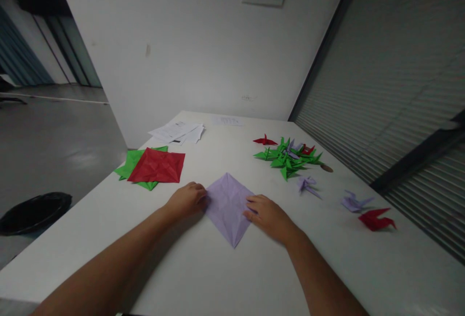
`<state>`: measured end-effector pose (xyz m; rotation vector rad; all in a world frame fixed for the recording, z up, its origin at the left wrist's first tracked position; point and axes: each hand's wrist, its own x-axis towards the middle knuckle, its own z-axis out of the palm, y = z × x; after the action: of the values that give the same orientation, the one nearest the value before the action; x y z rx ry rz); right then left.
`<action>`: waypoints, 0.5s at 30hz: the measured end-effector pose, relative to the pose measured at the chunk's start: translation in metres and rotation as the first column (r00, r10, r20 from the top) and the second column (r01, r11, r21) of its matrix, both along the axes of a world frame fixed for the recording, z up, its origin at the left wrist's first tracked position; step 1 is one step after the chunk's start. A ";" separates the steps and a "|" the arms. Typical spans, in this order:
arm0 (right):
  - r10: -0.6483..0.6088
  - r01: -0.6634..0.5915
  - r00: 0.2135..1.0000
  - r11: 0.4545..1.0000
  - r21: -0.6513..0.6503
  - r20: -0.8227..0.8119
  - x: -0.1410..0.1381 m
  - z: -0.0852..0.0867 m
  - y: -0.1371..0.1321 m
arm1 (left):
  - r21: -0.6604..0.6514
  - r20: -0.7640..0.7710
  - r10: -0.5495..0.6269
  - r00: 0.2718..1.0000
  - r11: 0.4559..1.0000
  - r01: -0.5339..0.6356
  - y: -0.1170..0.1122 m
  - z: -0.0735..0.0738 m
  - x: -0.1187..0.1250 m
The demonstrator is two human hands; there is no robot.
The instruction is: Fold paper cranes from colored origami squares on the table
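Observation:
A light purple square of origami paper (228,207) lies on the table turned like a diamond, with crease lines across it and one corner pointing toward me. At its left corner, my left hand (189,199) is closed with curled fingers on the paper's edge; part of the grip is hidden behind the knuckles. My right hand (271,217) rests over the right corner, its fingers stretched out and apart on the sheet. The paper appears mostly flat between both hands.
Red creased paper (158,165) overlaps green sheets (132,161) at left. Several folded green cranes (286,158) are heaped at right, near purple cranes (308,185) and a red crane (376,219). Printed papers (178,132) lie farther back. A black-lined bin (34,212) stands left of the table.

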<state>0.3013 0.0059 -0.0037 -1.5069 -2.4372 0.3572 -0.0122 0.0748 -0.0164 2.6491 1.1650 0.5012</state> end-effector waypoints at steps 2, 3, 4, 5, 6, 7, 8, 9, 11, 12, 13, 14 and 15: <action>-0.016 0.017 0.999 0.999 0.027 -0.039 0.000 -0.002 0.001 | 0.009 -0.036 0.038 0.999 0.999 -0.038 0.001 -0.001 0.000; -0.030 0.033 0.997 0.999 0.044 -0.067 0.000 -0.004 0.002 | 0.012 -0.045 0.054 0.998 0.999 -0.053 0.001 -0.002 0.001; -0.050 0.056 0.994 0.996 0.066 -0.094 0.000 -0.007 0.003 | 0.009 -0.042 0.071 0.997 0.997 -0.070 0.002 -0.003 0.001; -0.071 0.082 0.991 0.992 0.092 -0.117 0.000 -0.010 0.005 | 0.000 -0.031 0.086 0.996 0.996 -0.086 0.002 -0.004 0.001; -0.097 0.114 0.987 0.986 0.123 -0.131 0.000 -0.014 0.007 | -0.013 -0.016 0.099 0.995 0.995 -0.099 0.003 -0.005 0.001; -0.129 0.149 0.983 0.977 0.153 -0.133 0.000 -0.017 0.009 | -0.028 0.001 0.113 0.994 0.993 -0.113 0.004 -0.007 0.001; -0.161 0.180 0.979 0.969 0.170 -0.123 0.001 -0.020 0.011 | -0.044 0.017 0.125 0.992 0.991 -0.124 0.005 -0.008 0.001; -0.197 0.213 0.975 0.962 0.174 -0.104 0.001 -0.023 0.013 | -0.062 0.028 0.135 0.990 0.989 -0.133 0.006 -0.010 0.001; -0.275 0.281 0.960 0.948 0.147 -0.057 0.001 -0.028 0.017 | -0.092 0.037 0.158 0.987 0.984 -0.154 0.008 -0.013 0.001; -0.310 0.312 0.950 0.942 0.126 -0.037 0.002 -0.030 0.018 | -0.106 0.037 0.168 0.985 0.981 -0.164 0.008 -0.014 0.001; -0.335 0.336 0.942 0.936 0.106 -0.025 0.002 -0.031 0.019 | -0.119 0.037 0.178 0.983 0.978 -0.173 0.009 -0.014 0.001; -0.349 0.350 0.937 0.933 0.087 -0.019 0.002 -0.032 0.020 | -0.134 0.039 0.189 0.981 0.974 -0.182 0.010 -0.015 0.001; -0.356 0.356 0.934 0.932 0.068 -0.019 0.002 -0.032 0.021 | -0.149 0.043 0.200 0.979 0.970 -0.192 0.011 -0.015 0.001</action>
<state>0.3036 0.0267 -0.0362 -1.8649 -2.0851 0.1984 -0.0109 0.0854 -0.0315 2.3956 1.3975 0.5023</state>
